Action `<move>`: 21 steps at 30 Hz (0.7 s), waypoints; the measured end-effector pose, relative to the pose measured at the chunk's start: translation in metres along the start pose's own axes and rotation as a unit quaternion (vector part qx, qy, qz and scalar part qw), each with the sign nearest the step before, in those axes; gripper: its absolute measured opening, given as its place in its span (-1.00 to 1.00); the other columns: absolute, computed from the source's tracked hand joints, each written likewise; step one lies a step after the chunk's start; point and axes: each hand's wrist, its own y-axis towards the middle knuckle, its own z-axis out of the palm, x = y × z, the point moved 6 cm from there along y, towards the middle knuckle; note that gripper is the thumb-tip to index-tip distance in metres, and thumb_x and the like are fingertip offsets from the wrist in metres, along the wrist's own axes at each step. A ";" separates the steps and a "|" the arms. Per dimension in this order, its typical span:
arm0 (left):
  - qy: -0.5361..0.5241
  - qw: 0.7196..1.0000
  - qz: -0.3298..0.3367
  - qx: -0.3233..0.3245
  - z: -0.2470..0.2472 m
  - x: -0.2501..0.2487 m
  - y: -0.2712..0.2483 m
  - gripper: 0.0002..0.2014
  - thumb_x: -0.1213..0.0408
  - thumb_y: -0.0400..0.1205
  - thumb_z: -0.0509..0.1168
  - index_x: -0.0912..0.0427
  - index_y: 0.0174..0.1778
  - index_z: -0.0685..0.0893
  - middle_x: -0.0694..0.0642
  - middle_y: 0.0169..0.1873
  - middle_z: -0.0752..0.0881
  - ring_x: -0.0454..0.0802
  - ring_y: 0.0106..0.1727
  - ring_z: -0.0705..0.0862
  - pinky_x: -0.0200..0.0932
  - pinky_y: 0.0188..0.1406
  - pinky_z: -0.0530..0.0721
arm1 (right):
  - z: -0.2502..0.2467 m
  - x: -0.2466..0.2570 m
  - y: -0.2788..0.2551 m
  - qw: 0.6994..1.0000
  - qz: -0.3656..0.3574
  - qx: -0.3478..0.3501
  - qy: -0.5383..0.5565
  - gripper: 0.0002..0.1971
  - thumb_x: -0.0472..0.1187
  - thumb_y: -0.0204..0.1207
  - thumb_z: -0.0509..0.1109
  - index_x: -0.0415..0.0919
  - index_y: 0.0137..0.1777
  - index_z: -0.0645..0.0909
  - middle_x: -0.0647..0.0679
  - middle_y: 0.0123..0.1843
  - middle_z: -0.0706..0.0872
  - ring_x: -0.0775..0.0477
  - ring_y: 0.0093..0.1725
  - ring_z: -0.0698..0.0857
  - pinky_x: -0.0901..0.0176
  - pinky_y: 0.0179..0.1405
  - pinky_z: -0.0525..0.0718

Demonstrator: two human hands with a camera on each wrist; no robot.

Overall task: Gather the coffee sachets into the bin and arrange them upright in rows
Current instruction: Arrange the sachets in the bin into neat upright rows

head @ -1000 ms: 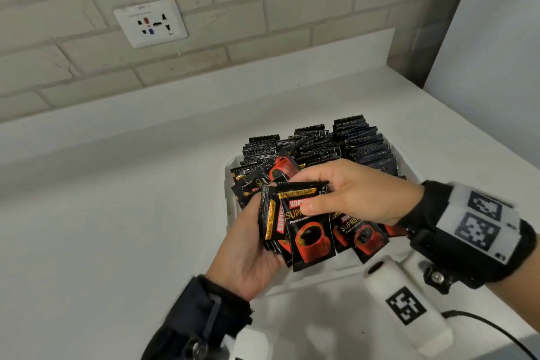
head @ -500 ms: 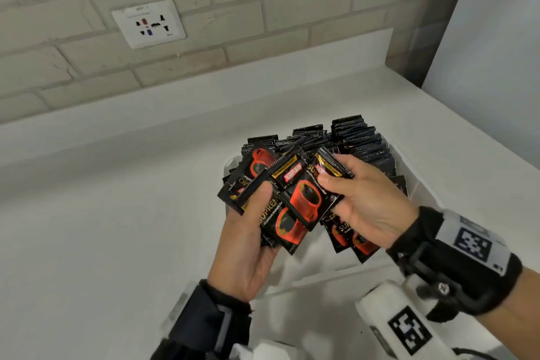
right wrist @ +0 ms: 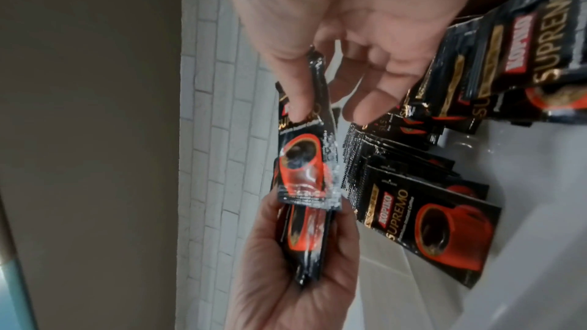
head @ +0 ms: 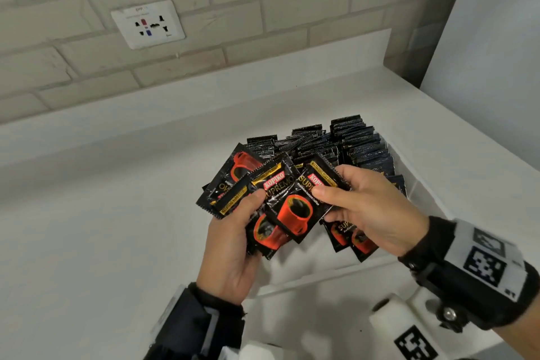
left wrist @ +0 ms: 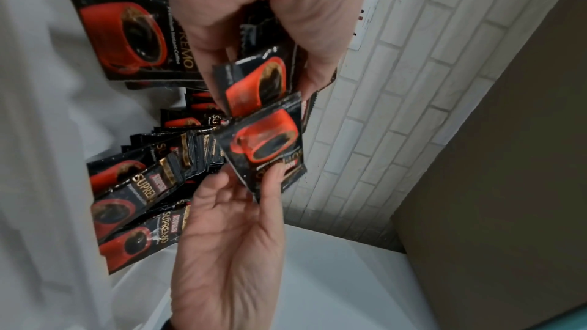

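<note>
My left hand (head: 230,245) and right hand (head: 368,213) both grasp glossy black-and-red coffee sachets (head: 289,210) above the white plastic bin (head: 420,184), where upright black sachet rows (head: 350,143) stand.

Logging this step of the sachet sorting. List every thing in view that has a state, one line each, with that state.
left hand: grips a fanned bunch of sachets
right hand: pinches the front sachet of the fan
held sachets: fanned out above the bin, not yet placed
rows of sachets: standing upright in the bin's far part
bin: partly filled, near part bare
wall socket: nothing plugged in
</note>
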 end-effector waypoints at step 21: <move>0.123 0.984 0.052 0.116 0.017 -0.008 0.004 -0.29 0.36 0.27 0.57 0.29 0.36 0.51 0.27 0.10 0.75 0.22 0.09 0.75 -0.01 -0.10 0.76 | 0.009 0.039 0.003 0.962 -0.080 0.061 -0.253 -0.46 -0.40 0.34 0.53 0.10 0.17 0.43 0.10 0.06 0.53 0.24 -0.55 0.62 0.31 -0.46 0.70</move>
